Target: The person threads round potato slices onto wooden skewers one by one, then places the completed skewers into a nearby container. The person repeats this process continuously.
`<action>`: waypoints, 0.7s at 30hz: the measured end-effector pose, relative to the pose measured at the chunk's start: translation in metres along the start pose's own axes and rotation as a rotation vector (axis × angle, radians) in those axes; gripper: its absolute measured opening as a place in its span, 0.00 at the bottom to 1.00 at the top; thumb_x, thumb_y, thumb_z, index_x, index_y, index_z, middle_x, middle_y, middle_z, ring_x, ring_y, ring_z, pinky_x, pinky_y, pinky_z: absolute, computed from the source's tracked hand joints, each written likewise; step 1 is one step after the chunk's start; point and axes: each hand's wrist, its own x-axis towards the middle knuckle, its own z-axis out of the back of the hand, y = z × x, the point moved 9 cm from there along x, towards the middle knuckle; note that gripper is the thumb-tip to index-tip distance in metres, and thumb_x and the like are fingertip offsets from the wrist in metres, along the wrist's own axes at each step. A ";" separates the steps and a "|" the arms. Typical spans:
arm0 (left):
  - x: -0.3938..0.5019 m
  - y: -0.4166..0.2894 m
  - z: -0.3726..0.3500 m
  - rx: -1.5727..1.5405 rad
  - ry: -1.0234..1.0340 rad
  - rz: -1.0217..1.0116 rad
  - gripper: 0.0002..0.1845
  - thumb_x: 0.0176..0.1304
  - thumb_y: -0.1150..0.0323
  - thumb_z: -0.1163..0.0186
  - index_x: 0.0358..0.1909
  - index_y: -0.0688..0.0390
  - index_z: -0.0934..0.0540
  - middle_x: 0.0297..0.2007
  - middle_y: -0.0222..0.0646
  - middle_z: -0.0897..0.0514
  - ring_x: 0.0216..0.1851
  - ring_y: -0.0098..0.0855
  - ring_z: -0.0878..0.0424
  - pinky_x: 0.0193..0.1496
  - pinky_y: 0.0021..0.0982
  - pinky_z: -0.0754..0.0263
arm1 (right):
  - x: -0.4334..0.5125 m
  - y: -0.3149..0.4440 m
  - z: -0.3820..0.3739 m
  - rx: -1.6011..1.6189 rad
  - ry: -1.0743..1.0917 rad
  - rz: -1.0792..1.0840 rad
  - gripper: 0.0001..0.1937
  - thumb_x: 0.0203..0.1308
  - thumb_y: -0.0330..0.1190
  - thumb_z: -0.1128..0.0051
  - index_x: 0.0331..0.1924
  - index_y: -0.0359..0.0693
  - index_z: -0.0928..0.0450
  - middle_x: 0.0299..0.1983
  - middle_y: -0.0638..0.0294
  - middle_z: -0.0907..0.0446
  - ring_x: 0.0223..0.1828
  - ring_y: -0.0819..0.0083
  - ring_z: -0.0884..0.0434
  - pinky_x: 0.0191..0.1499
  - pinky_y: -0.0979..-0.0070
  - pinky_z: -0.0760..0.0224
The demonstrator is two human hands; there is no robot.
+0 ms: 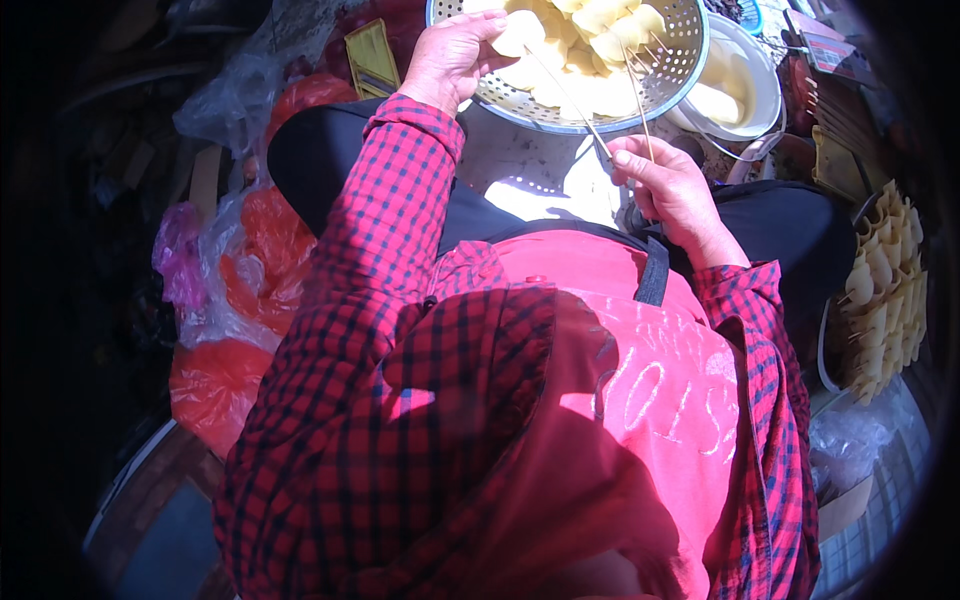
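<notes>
My left hand (pixel 454 56) pinches a thin pale-yellow slice (pixel 520 34), which looks like potato, over the left rim of a perforated metal colander (pixel 495 101). More slices (pixel 574 64) fill the colander, some with sticks through them. In my right hand (pixel 671 184), between thumb and fingers, are two thin wooden skewers. The tip of the left skewer (pixel 566 97) meets the slice in my left hand; whether it has pierced it I cannot tell. The other skewer (pixel 637 97) runs up to slices in the colander.
A white bucket (pixel 772 112) holding pale peeled pieces stands right of the colander. Skewered slices (pixel 889 300) are stacked at the far right. Red plastic bags (pixel 270 255) and a yellow container (pixel 373 60) lie to the left. Loose skewers (pixel 840 116) lie beyond the bucket.
</notes>
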 end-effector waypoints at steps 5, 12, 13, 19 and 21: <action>0.003 0.001 0.000 -0.015 -0.011 0.020 0.11 0.61 0.75 0.40 0.44 0.68 0.22 0.39 0.40 0.17 0.39 0.33 0.16 0.39 0.35 0.15 | 0.001 -0.004 0.002 -0.061 0.004 -0.003 0.09 0.57 0.31 0.36 0.40 0.39 0.20 0.23 0.70 0.22 0.15 0.90 0.37 0.17 0.89 0.46; -0.007 0.020 -0.015 0.068 0.090 0.155 0.10 0.61 0.73 0.38 0.42 0.68 0.21 0.36 0.37 0.17 0.37 0.32 0.16 0.40 0.34 0.16 | 0.003 -0.005 0.012 -0.091 -0.086 0.053 0.10 0.56 0.30 0.35 0.42 0.40 0.20 0.23 0.71 0.23 0.15 0.90 0.37 0.17 0.90 0.48; -0.013 0.025 -0.024 0.101 0.113 0.179 0.10 0.61 0.73 0.38 0.41 0.68 0.20 0.36 0.37 0.17 0.37 0.31 0.16 0.40 0.33 0.16 | 0.001 0.000 0.011 -0.063 -0.099 0.069 0.10 0.56 0.29 0.35 0.42 0.40 0.20 0.22 0.71 0.23 0.15 0.90 0.37 0.17 0.90 0.48; -0.072 0.073 -0.100 0.251 0.450 0.361 0.11 0.61 0.68 0.38 0.40 0.64 0.21 0.33 0.34 0.18 0.34 0.26 0.17 0.40 0.26 0.20 | 0.003 0.002 0.013 0.033 -0.144 0.076 0.11 0.55 0.29 0.34 0.42 0.38 0.21 0.22 0.72 0.24 0.15 0.90 0.37 0.17 0.89 0.50; -0.074 0.070 -0.099 0.261 0.439 0.400 0.13 0.61 0.66 0.37 0.42 0.65 0.22 0.33 0.33 0.18 0.34 0.26 0.17 0.39 0.26 0.21 | 0.003 0.002 0.014 0.043 -0.132 0.063 0.09 0.55 0.30 0.34 0.38 0.39 0.21 0.22 0.72 0.25 0.15 0.90 0.38 0.17 0.89 0.50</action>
